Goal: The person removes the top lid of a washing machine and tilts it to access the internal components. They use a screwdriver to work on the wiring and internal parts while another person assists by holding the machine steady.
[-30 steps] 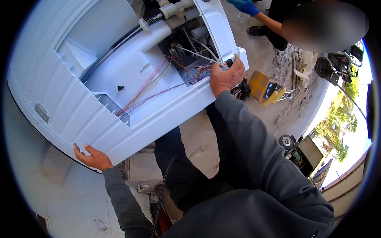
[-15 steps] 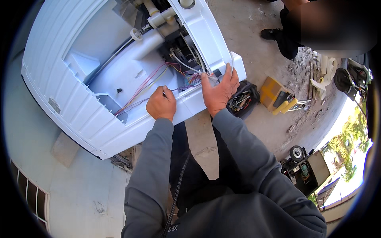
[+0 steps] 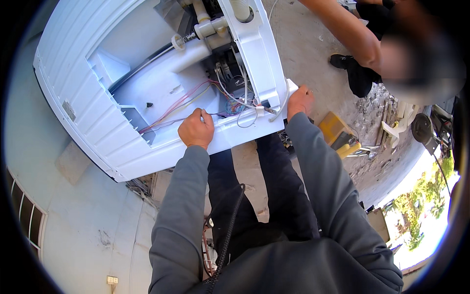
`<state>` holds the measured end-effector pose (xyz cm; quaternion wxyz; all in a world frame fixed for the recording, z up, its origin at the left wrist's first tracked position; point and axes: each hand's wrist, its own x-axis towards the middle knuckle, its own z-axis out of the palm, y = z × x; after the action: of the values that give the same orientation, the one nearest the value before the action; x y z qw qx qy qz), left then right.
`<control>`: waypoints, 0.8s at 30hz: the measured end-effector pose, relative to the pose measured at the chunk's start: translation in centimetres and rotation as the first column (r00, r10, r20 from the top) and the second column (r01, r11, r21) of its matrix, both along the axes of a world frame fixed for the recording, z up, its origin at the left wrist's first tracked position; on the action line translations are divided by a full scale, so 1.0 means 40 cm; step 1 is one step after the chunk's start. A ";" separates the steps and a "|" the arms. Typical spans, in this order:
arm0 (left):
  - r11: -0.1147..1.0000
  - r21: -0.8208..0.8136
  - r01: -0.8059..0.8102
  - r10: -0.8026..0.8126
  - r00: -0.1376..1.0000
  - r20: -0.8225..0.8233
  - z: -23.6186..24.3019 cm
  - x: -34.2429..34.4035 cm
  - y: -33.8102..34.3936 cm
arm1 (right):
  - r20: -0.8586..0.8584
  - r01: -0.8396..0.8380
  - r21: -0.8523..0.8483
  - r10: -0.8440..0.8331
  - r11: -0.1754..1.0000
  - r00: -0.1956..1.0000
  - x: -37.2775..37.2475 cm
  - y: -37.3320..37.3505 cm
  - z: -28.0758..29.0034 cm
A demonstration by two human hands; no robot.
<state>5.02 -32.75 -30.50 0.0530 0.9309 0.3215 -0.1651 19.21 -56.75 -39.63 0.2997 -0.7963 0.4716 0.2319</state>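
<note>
A white washing machine (image 3: 161,154) lies tipped over with its back opening towards me. Inside it are a bundle of coloured wires (image 3: 234,104), a white drain pipe assembly (image 3: 210,29) and dark motor parts. My left hand (image 3: 197,128) is closed in a fist at the near edge of the opening, beside the thin wires; whatever it holds is hidden. At the machine's right-hand corner, my right hand (image 3: 299,100) is curled round the edge. A grey cable (image 3: 276,112) with a loose end hangs over the white panel between my hands.
Another person's arm (image 3: 350,32) and dark shoe (image 3: 338,61) are at the upper right. On the floor to the right are a yellow-brown box (image 3: 334,126), yellow-handled tools (image 3: 348,149) and debris. A pale wall with a barred window (image 3: 24,210) stands on the left.
My right hand has let go of the grey cable and moved right onto the machine's corner. My left hand stays closed near the opening. The other person's arm has come further into view.
</note>
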 end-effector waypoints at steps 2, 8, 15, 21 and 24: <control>0.999 -0.035 -0.021 0.021 1.000 -0.007 -0.001 0.002 0.003 | -0.024 0.007 -0.059 -0.009 0.998 1.000 0.003 0.012 -0.001; 0.995 -0.076 -0.060 0.054 0.996 -0.074 0.010 0.010 0.002 | -0.009 0.021 -0.067 -0.022 0.998 1.000 0.001 0.009 -0.009; 0.999 -0.037 0.003 -0.003 1.000 0.008 0.002 0.002 0.002 | -0.025 -0.001 -0.084 -0.001 0.996 1.000 0.019 0.026 0.028; 0.999 -0.035 0.022 -0.022 1.000 0.008 -0.001 0.007 -0.001 | -0.002 -0.030 -0.118 0.030 0.993 1.000 0.013 0.010 0.000; 1.000 -0.027 0.006 -0.006 1.000 0.005 -0.002 0.000 -0.003 | -0.014 -0.021 -0.130 0.019 0.991 1.000 0.014 0.018 0.008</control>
<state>5.03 -32.87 -30.60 0.0657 0.9314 0.3165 -0.1674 19.76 -56.03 -39.32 0.2418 -0.8172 0.4797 0.2087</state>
